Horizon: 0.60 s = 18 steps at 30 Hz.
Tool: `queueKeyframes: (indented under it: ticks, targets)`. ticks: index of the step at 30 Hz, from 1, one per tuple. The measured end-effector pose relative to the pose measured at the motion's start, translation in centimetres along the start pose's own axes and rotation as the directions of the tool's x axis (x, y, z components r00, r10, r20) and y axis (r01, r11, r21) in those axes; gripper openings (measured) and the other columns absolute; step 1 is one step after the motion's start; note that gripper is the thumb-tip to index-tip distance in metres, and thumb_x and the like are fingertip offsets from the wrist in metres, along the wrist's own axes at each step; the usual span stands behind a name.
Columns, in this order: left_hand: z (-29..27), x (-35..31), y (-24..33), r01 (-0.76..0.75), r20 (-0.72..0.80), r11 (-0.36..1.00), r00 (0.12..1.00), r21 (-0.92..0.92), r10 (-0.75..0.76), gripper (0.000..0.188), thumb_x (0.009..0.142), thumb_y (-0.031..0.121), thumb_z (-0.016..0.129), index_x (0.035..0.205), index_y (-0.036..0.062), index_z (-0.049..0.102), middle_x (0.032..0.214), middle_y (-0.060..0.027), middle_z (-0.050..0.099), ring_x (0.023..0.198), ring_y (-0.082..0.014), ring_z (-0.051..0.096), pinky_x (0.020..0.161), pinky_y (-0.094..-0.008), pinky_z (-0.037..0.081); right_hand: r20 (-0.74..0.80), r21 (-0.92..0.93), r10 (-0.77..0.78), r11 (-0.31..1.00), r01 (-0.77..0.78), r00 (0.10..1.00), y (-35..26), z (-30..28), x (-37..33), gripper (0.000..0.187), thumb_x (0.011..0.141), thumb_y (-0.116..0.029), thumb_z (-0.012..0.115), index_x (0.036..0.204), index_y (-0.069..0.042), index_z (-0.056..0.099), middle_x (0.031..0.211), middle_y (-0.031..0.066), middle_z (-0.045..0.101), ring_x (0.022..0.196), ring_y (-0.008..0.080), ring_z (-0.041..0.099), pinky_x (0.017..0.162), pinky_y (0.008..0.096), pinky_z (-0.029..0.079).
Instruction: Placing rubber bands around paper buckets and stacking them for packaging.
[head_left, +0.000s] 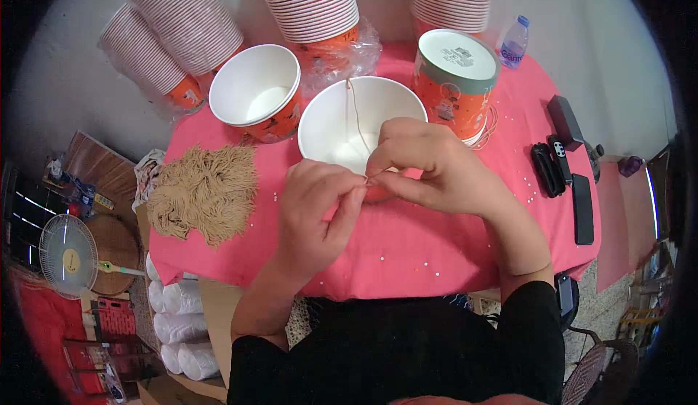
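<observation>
My left hand (314, 212) and my right hand (436, 163) meet fingertip to fingertip at the near rim of an open white-lined paper bucket (320, 125). Both are closed in a pinch on a thin tan string (355, 107). From my fingers the string runs up across the bucket's mouth to its far rim. The piece between my fingertips is too small to make out. Left of my left hand lies a heap of tan strings (207, 194). Beyond my right hand an orange bucket (451, 110) with a green band stands upside down, loops of string at its lower edge.
More open buckets (254, 85) stand at the left, with tall nested bucket stacks (309, 5) along the wall. A water bottle (514, 41) is at the back right. A phone (582, 209) and a black case (547, 170) lie near the pink table's (407, 259) right edge.
</observation>
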<state>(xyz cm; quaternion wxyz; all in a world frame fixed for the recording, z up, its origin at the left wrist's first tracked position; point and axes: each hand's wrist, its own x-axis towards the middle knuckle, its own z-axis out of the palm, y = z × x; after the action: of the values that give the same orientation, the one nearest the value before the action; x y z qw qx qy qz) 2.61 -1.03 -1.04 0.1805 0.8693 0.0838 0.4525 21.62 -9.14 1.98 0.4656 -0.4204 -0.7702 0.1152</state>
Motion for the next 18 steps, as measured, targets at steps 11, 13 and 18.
queueKeyframes:
  ticks: [11,13,18]
  targets:
    - [-4.3,-0.9,7.4,-0.69,-0.542,0.445,0.724,-0.571,0.427,0.009,0.085,0.011,0.059,0.094,0.0101,0.057,0.097,-0.0057,0.057,0.079,-0.0214,0.056,0.064,-0.037,0.049,0.022,-0.162,0.086,0.983,-0.081,0.996,2.5,0.2,-0.2,0.007,0.078,-0.003,0.061,0.082,-0.001,0.056,0.076,0.0111,0.057,0.072,0.028,0.059,0.062,0.0383,0.049]
    - [-4.6,0.5,8.3,-0.793,-0.591,0.326,0.604,-0.516,0.534,0.022,0.089,0.014,0.061,0.109,0.0122,0.051,0.102,-0.0003,0.052,0.088,-0.0181,0.053,0.073,-0.034,0.05,0.048,-0.163,0.096,0.983,-0.087,0.994,2.5,0.1,-0.3,0.007,0.078,0.001,0.061,0.083,0.0,0.056,0.077,0.0095,0.056,0.075,0.0252,0.059,0.064,0.035,0.047]
    - [-4.7,-0.1,9.6,-0.813,-0.647,0.311,0.581,-0.492,0.495,0.024,0.088,0.011,0.06,0.11,0.0126,0.049,0.108,-0.0001,0.048,0.096,-0.0193,0.05,0.077,-0.0341,0.05,0.066,-0.192,0.1,0.978,-0.085,0.993,2.4,-0.2,0.1,0.008,0.079,0.001,0.06,0.084,0.0,0.056,0.078,0.0099,0.057,0.075,0.0257,0.059,0.064,0.0346,0.049]
